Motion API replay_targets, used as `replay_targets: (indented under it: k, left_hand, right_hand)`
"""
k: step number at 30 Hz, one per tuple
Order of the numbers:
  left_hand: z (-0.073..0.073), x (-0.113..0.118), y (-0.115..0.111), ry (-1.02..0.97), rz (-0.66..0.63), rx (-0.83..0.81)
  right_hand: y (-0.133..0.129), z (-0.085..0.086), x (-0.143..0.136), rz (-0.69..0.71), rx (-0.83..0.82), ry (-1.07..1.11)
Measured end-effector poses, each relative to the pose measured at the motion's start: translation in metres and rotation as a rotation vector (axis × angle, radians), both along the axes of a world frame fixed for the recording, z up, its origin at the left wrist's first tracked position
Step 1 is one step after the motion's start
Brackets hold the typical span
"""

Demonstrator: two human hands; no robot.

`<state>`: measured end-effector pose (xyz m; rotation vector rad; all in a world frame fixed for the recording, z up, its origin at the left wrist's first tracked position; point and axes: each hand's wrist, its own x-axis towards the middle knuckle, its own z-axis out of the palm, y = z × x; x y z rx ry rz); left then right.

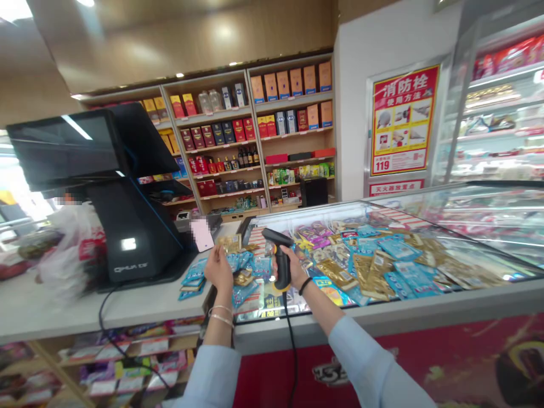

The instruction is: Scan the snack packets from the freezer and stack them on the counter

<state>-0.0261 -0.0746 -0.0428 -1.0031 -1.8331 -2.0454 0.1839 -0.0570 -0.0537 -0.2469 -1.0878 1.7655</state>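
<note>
My right hand (293, 264) is wrapped round the grip of a black and yellow barcode scanner (282, 266), whose cord hangs down over the counter's front. My left hand (219, 268) pinches a gold snack packet (229, 243) by its edge, left of the scanner head. Below and beside the left hand lie several blue packets (193, 280), some on the white counter and some on the glass. To the right of the scanner, more blue packets (402, 249) and gold packets (338, 274) are spread in a loose heap over the glass-topped case (255, 309).
A black point-of-sale terminal (136, 238) stands on the white counter (140, 309) at left, beside a plastic bag (68, 243). A pink phone (201, 233) is propped near it. Behind are shelves of boxed goods (221, 131); a chilled display (505, 124) stands right.
</note>
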Motion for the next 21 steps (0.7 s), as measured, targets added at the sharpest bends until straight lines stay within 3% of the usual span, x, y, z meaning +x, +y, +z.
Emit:
replay_targets:
  k: [4,9,13,21]
  left_hand:
    - [-0.017,0.005,0.007,0.246,0.041,-0.213]
    - [-0.029,0.008,0.008,0.642,0.032,-0.288]
    - [-0.028,0.008,0.003,0.715,0.124,-0.351]
    - [-0.025,0.014,0.001,0.753,0.138,-0.47]
  right_hand:
    - [0.005,-0.013,-0.023,0.066,-0.045,-0.013]
    - [0.003,-0.025,-0.029,0.136,-0.129,-0.105]
    - [0.002,-0.027,-0.029,0.12,-0.148,-0.121]
    - [0.006,-0.03,-0.031,0.088,-0.129,-0.143]
